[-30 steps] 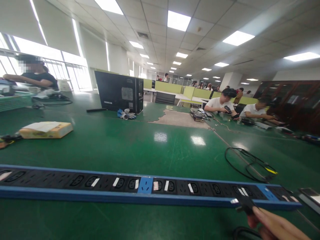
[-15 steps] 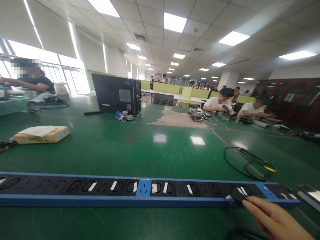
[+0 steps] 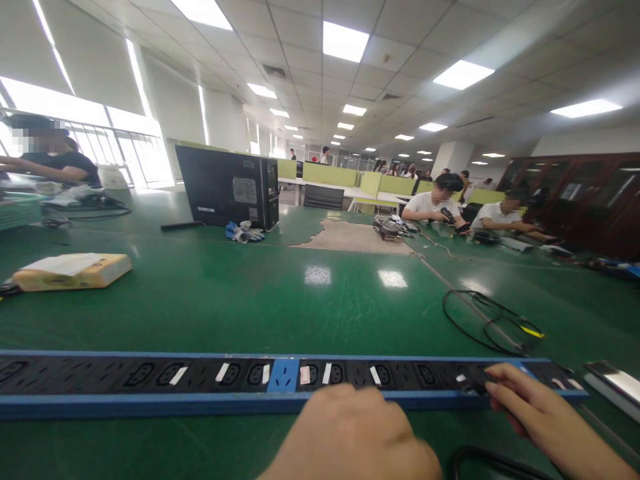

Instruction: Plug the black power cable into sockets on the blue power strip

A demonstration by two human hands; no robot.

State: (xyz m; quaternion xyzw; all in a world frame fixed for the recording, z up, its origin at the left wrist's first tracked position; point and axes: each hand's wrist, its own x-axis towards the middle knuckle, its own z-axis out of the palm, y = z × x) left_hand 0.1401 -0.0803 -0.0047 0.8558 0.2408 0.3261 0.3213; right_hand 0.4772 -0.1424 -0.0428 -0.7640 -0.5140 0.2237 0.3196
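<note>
One long power strip [image 3: 280, 377] lies flat across the green table [image 3: 260, 300], running from 9 o'clock to 3 o'clock close in front of the person. Its body is blue along the edges, its face black and lined with many sockets, some marked by small white labels, with one blue square section near the middle. At the strip's 3 o'clock end a black plug [image 3: 475, 381] sits on the sockets, and the right hand [image 3: 540, 413] pinches it between fingertips, its black cord [image 3: 490, 461] curling at 5 o'clock. The left hand [image 3: 350, 437] rests as a loose fist just at the strip's near edge around 6 o'clock; whether it presses the strip cannot be told. Beyond the strip at 2 o'clock lies a looped black cable [image 3: 490, 320], at 10 o'clock a yellow packet [image 3: 70, 272], and at 11 o'clock a black computer case [image 3: 225, 193]. Other people sit working at 9 and 1 o'clock.
</note>
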